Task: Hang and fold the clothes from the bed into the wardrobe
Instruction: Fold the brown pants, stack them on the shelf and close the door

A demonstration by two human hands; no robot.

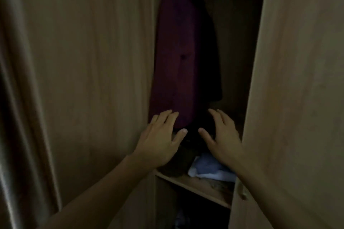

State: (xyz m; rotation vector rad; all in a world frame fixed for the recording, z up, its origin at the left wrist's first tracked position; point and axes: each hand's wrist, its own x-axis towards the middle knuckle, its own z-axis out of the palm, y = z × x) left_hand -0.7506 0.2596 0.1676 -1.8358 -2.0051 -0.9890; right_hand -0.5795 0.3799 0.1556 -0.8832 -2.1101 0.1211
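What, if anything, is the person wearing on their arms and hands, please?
Nothing shows: the left hand and right hand are bare, with no gloves, rings or watch visible. Both forearms are uncovered to the frame edge, so no sleeves show. Fingernails look short and unpainted.

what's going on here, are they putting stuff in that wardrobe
A person stands at an open wardrobe, both arms reaching in. The left hand and right hand are open, fingers spread, holding nothing, in front of a dark pile that is too dim to identify. A purple garment hangs above. A light blue folded cloth lies on the shelf.
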